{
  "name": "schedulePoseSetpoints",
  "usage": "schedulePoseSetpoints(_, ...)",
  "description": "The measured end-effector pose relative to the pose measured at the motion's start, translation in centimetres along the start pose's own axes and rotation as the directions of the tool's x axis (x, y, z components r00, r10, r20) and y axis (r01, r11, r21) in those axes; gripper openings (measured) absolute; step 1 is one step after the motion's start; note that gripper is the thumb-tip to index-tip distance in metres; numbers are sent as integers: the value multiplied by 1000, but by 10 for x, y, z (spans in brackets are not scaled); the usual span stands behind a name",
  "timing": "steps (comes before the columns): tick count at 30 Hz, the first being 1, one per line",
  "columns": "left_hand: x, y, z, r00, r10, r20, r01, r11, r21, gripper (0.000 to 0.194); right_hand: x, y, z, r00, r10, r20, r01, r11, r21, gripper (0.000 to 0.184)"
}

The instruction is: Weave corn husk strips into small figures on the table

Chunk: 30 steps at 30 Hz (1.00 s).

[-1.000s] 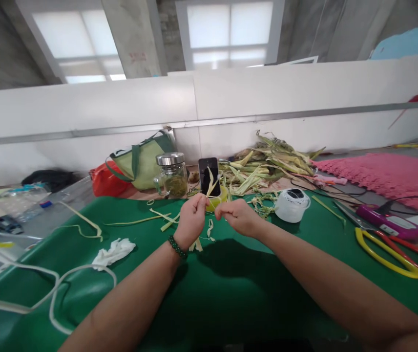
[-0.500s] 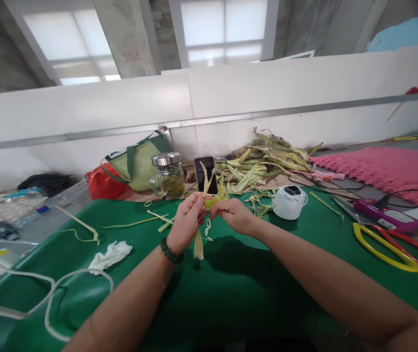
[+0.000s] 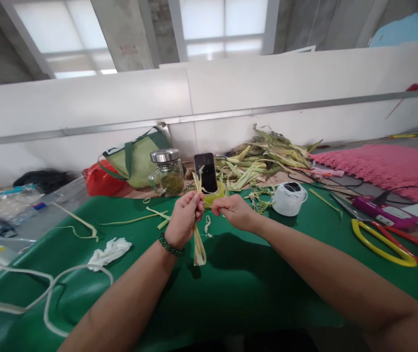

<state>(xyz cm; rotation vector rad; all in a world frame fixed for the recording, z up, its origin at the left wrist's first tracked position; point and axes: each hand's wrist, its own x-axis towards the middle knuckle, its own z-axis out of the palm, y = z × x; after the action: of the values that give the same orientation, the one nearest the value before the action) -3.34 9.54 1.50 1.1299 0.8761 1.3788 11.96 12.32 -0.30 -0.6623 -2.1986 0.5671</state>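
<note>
A bundle of pale yellow corn husk strips (image 3: 199, 249) is pinched in my left hand (image 3: 184, 217), with split ends above the fingers and a folded tail hanging below. My right hand (image 3: 235, 211) is closed, a short gap to the right of the bundle; what its fingers hold, if anything, is too fine to make out. Behind the hands, a dark phone (image 3: 205, 171) leans upright by a yellow tape roll (image 3: 215, 196). To the right is a white spool (image 3: 285, 199) of thread. A small scrap of husk (image 3: 208, 226) lies on the green mat between the hands.
The green mat (image 3: 260, 288) covers the table. At the back stand a glass jar (image 3: 168, 178), a green bag (image 3: 139, 164) and a husk pile (image 3: 275, 151). Large scissors (image 3: 385, 244) lie right; crumpled tissue (image 3: 110, 253) and a white cable (image 3: 48, 298) lie left.
My right hand has drawn slightly away from the left one, widening the gap. The husk bundle has turned in my left hand, its upper ends lower and its tail more visible.
</note>
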Motion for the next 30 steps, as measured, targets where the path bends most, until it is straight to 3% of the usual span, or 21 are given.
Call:
schedulePoseSetpoints(7, 3, 2, 0, 998, -48, -51, 49, 999, 21, 23, -3, -7, 2, 1000, 23, 10, -22, 996, -83, 21)
schedulePoseSetpoints(10, 6, -1, -2, 996, 15, -87, -1, 988, 157, 18, -3, -7, 3, 999, 41, 27, -37, 990, -136, 21)
schedulePoseSetpoints(12, 7, -2, -4, 991, 111, -74, -75, 923, 378, 20, -4, -6, 2, 997, 60, 42, -51, 982, -184, 22)
schedulePoseSetpoints(15, 9, 0, -7, 973, 230, 10, -176, 714, 678, 26, -5, -4, -4, 997, 75, 17, -70, 976, -207, 25)
schedulePoseSetpoints(18, 10, 0, -9, 963, 268, 31, -196, 618, 762, 28, -4, -2, -11, 996, 77, -37, -83, 978, -190, 27)
schedulePoseSetpoints(23, 12, -2, -15, 994, -21, 107, -33, 873, 487, 24, -2, 3, -14, 991, 125, -39, -131, 968, -213, 29)
schedulePoseSetpoints(26, 13, 0, -17, 994, -5, 109, -44, 896, 443, 24, -2, 0, -10, 984, 178, -13, -173, 939, -296, 30)
schedulePoseSetpoints(28, 13, 0, -16, 991, 105, 80, -132, 797, 590, 24, -3, -7, -5, 976, 216, 28, -186, 893, -409, 29)
schedulePoseSetpoints(30, 12, -1, -14, 971, 222, 84, -204, 605, 770, 26, -5, -16, -1, 971, 223, 89, -141, 829, -542, 26)
